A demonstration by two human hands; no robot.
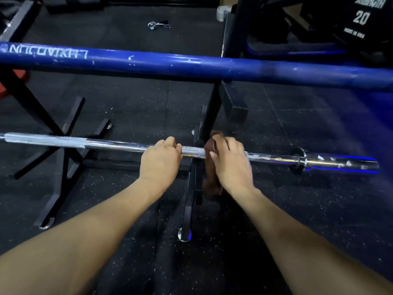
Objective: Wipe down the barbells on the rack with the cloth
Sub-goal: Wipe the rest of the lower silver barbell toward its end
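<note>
A black rubber floor (pixel 131 99) flecked with white fills the frame. Near the top centre, a metal spring collar (pixel 152 25) lies on it. In the upper right corner sits a black weight plate (pixel 361 20) marked "20". At the left edge, a small red patch (pixel 20 74) shows.

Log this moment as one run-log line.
stage: wiping | left hand: grips chrome barbell | right hand: holds brown cloth on bar | blue barbell: untouched above
</note>
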